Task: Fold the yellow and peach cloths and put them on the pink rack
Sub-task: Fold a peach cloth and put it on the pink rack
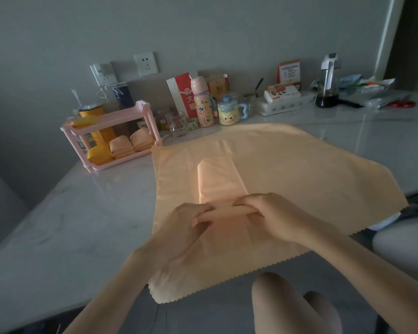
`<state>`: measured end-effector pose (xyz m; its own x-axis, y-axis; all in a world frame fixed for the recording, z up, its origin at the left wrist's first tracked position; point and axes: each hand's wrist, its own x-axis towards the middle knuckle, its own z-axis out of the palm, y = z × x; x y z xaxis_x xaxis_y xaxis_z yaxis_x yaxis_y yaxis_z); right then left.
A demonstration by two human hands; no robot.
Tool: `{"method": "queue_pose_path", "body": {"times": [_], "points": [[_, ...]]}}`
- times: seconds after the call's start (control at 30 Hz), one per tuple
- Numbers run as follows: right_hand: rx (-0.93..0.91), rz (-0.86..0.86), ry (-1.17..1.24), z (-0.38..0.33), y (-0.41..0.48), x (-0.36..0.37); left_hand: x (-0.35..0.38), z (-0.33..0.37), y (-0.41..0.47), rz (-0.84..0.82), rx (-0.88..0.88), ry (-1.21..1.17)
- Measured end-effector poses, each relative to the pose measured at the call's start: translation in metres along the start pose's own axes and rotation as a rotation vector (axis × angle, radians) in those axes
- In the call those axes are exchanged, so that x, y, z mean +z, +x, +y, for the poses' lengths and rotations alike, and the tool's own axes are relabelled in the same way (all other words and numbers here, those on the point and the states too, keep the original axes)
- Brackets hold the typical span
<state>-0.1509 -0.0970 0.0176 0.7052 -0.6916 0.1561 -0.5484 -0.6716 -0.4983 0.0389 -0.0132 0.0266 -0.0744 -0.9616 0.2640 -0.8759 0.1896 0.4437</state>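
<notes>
wall (203, 25): plain grey | sockets (145, 64): two white, on wall | table (58, 225): glossy pale marble | light: dim

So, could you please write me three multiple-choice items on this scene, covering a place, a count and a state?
1. Where is the pink rack relative to the spread peach cloth? A) left of it B) right of it C) on it
2. How many folded peach bundles lie on its lower shelf? A) one B) two C) five
3. What are the left hand and right hand doing? A) lying flat B) gripping the folded peach strip C) raised in air
Answers: 1 A, it stands by the cloth's far-left corner; 2 B, two sit side by side; 3 B, fingers curl round its near end.
</notes>
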Motion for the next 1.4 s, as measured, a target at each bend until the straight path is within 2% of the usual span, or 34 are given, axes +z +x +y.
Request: {"method": "queue_pose_path", "body": {"times": [0.23,0.47,0.67,0.8,1.1,1.27,1.33,1.4], "points": [[-0.058,0.04,0.28,0.001,-0.023,-0.012,-0.004,0.002,-0.023,-0.043,-0.068,-0.088],[0.078,0.292,0.239,-0.001,-0.007,0.002,0.007,-0.005,-0.007,0.093,-0.261,-0.174],[0.214,0.359,0.161,0.002,0.014,0.011,0.018,-0.008,0.007,0.175,-0.415,-0.24],[0.285,0.341,0.06,0.004,0.023,0.017,0.023,-0.003,0.014,0.238,-0.437,-0.127],[0.288,0.296,-0.197,-0.001,0.03,0.022,0.036,0.018,0.02,0.282,-0.452,0.293],[0.254,0.395,-0.437,-0.004,0.034,0.029,0.037,0.021,0.022,0.261,-0.476,0.538],[0.176,0.496,-0.481,-0.008,0.033,0.03,0.036,0.013,0.021,0.28,-0.406,0.579],[-0.008,0.522,-0.437,-0.009,0.031,0.033,0.037,0.002,0.019,0.334,-0.2,0.56]]}}
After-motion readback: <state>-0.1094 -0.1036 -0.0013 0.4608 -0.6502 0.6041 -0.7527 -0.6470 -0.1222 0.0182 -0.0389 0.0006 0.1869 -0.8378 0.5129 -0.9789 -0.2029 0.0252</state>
